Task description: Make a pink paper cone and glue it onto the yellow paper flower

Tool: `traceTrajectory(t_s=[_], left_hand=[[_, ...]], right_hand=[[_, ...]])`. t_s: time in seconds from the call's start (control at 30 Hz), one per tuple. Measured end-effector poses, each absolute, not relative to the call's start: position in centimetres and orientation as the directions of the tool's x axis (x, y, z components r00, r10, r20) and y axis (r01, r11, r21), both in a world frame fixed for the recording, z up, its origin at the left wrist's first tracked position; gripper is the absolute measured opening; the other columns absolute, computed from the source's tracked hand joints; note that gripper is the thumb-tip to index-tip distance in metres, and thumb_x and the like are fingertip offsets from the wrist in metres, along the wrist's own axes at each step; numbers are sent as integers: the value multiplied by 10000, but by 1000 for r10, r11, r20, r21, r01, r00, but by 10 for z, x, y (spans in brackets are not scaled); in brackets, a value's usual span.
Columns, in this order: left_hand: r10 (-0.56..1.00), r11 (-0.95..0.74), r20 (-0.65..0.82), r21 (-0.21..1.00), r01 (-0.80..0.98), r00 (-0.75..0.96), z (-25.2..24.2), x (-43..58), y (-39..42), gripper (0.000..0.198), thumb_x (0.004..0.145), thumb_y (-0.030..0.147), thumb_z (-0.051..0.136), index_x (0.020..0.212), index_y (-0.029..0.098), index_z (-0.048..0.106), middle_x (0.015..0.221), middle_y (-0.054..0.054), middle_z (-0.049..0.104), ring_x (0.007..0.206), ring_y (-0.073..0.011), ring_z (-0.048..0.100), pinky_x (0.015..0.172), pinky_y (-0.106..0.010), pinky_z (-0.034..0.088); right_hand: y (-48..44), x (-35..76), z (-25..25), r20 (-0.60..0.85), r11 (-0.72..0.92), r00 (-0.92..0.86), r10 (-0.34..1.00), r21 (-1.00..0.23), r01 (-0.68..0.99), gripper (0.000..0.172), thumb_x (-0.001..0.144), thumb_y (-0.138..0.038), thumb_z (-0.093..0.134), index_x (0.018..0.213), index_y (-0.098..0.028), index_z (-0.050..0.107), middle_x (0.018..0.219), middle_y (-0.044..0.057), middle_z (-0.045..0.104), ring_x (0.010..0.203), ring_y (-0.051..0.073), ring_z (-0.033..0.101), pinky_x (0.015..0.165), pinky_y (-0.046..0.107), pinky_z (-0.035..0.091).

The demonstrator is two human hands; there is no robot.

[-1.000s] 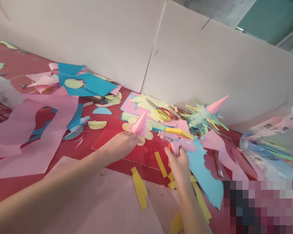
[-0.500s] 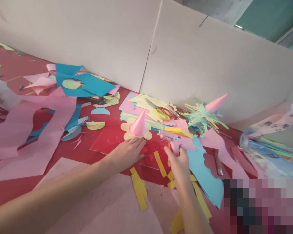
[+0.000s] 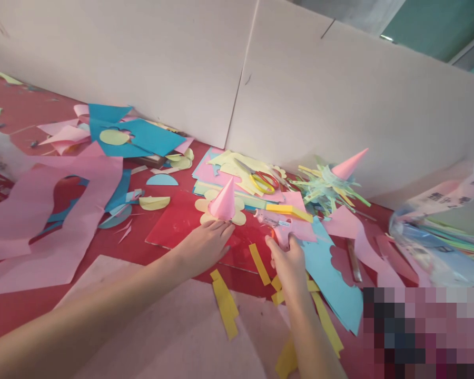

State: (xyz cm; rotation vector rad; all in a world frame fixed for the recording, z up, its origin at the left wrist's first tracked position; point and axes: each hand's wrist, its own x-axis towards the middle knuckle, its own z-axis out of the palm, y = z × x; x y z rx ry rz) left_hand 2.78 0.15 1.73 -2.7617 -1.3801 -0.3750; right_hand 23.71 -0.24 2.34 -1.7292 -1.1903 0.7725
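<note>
A pink paper cone (image 3: 223,201) stands upright on a pale yellow paper flower (image 3: 239,217), which lies on a red board (image 3: 169,223). My left hand (image 3: 205,243) rests flat at the flower's near edge. Its fingers reach over the front petals, and the thumb sits apart from them. To the right, my right hand (image 3: 289,259) is closed round the handle of a pink glue gun (image 3: 278,222). The gun's nozzle points left toward the flower, with a gap between them. Part of the handle is hidden by my fingers.
Scissors (image 3: 264,182) with red and yellow handles lie on stacked paper behind the flower. A finished-looking fringed cone piece (image 3: 349,164) leans at the right. Yellow strips (image 3: 224,305), pink cut-outs (image 3: 77,231) and a plastic bag (image 3: 438,237) lie around. A white panel (image 3: 319,105) closes the back.
Almost nothing differs. My left thumb has drawn slightly closer to the fingers. The glue gun stays in my right hand near the same spot.
</note>
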Motion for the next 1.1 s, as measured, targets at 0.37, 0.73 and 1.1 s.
traceTrajectory(t_s=[0.37, 0.73, 1.1], left_hand=[[853, -522, 231, 363, 772, 469, 21, 20, 4, 241, 864, 141, 492, 1078, 198, 587, 1113, -61, 678, 1003, -200, 642, 829, -300, 508], [753, -393, 658, 492, 777, -36, 53, 10, 36, 96, 859, 280, 592, 919, 216, 630, 928, -33, 645, 857, -189, 584, 814, -349, 445], [769, -417, 637, 566, 711, -57, 72, 26, 63, 171, 844, 358, 608, 802, 195, 642, 859, -17, 638, 812, -161, 571, 809, -333, 429]], right_hand=[[2, 241, 18, -22, -167, 370, 929, -916, 364, 345, 651, -462, 660, 847, -195, 562, 533, -68, 478, 475, 124, 462, 490, 249, 384], [4, 239, 24, -164, -255, 415, 895, -951, 173, 312, 631, -393, 686, 810, -217, 502, 456, -110, 397, 367, 85, 353, 356, 217, 339], [6, 242, 18, -162, -274, 428, 889, -938, 213, 543, 634, -448, 687, 1075, -159, 555, 446, -101, 407, 386, 106, 386, 364, 230, 334]])
